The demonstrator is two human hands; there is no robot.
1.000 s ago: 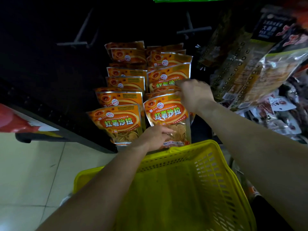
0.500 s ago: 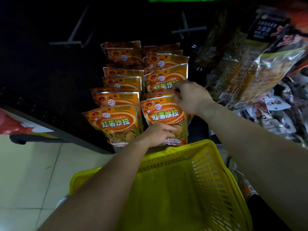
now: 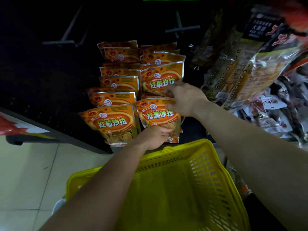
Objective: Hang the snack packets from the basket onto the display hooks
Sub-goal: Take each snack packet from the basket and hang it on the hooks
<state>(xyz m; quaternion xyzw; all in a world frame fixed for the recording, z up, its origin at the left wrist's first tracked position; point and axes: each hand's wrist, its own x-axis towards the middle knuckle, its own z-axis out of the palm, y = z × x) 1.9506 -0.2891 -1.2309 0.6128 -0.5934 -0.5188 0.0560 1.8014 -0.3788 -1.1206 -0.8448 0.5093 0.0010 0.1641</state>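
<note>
The orange snack packet (image 3: pixel 159 117) hangs at the front of the right row, light, crinkly and slippery; it is best held by its edges. The right hand (image 3: pixel 185 99) pinches its top, the left hand (image 3: pixel 154 136) its bottom. The yellow basket (image 3: pixel 221 170) looks empty.

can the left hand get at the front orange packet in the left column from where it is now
Probably yes. The left hand holds the bottom of the front right packet, and the front left packet hangs right beside it with nothing in between. It would have to let go first.
</note>
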